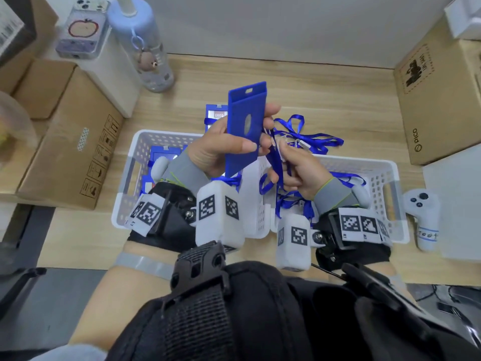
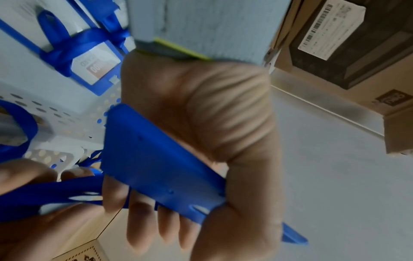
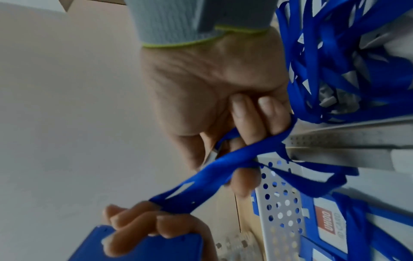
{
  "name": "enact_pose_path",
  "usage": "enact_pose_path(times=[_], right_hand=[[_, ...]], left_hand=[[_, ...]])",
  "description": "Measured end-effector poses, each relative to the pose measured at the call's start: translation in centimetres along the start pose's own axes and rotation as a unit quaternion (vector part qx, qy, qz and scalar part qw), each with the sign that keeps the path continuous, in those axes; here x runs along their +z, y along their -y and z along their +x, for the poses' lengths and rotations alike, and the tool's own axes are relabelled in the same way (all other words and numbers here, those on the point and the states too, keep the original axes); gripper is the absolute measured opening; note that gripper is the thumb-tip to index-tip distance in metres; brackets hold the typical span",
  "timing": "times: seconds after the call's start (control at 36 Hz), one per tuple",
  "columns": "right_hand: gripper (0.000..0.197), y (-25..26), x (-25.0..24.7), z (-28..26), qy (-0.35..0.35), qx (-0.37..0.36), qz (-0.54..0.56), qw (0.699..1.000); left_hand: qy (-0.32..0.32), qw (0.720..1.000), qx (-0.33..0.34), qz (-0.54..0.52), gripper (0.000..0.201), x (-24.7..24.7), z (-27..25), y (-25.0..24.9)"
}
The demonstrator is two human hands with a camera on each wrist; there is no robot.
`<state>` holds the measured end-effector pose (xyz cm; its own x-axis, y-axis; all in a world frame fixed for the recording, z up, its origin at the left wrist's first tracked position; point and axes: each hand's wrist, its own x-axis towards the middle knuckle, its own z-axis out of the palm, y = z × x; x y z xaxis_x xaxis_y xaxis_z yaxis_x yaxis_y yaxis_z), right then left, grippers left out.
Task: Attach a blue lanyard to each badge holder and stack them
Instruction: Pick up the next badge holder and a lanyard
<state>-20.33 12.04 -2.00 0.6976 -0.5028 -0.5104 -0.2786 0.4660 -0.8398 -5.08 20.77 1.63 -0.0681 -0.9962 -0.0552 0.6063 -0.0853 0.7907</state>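
Head view: a bare blue badge holder [image 1: 244,126] is gripped by the left hand [image 1: 223,147], a blue lanyard [image 1: 276,162] pinched by the right hand [image 1: 299,170]. Lanyarded holders [image 1: 162,155] are seen at nine o'clock in the white basket [image 1: 135,162]; this attachment is judged outstanding.

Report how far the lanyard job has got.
Done: at least one badge holder with a lanyard tied round it lies in the left basket. In hand: the left hand grips a bare blue badge holder upright; the right hand holds a blue lanyard, not yet clipped on. Left: loose lanyards wait in and over the right basket.
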Motion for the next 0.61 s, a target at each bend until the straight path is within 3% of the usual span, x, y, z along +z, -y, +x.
enact_pose_path(times=[0.11,0.22,0.28,0.39,0.47,0.61], right_hand=[[0.045,0.3,-0.7,0.0,0.016,0.000,-0.049,0.999],[0.025,1.0,-1.3,-0.2,0.006,0.005,-0.141,0.990],[0.016,1.6,-2.0,0.1,-0.034,-0.026,-0.170,0.984],[0.028,2.9,-3.7,1.2,-0.164,-0.132,-0.174,0.962],[0.021,4.3,-5.0,2.5,-0.206,-0.178,-0.198,0.942],[0.017,4.4,-7.8,4.9,-0.270,-0.147,-0.351,0.884]], left_hand=[[-0.005,0.999,0.015,-0.036,0.082,-0.5,0.3,0.2],[-0.020,0.998,0.022,-0.054,0.081,-1.0,0.7,0.1],[-0.037,0.997,0.021,-0.063,0.080,-1.6,1.2,0.0],[-0.073,0.995,0.012,-0.061,0.081,-2.5,1.6,0.3],[-0.110,0.994,-0.011,-0.024,0.068,-2.7,2.2,0.8],[-0.163,0.986,-0.031,-0.018,0.059,-3.6,3.1,1.1]])
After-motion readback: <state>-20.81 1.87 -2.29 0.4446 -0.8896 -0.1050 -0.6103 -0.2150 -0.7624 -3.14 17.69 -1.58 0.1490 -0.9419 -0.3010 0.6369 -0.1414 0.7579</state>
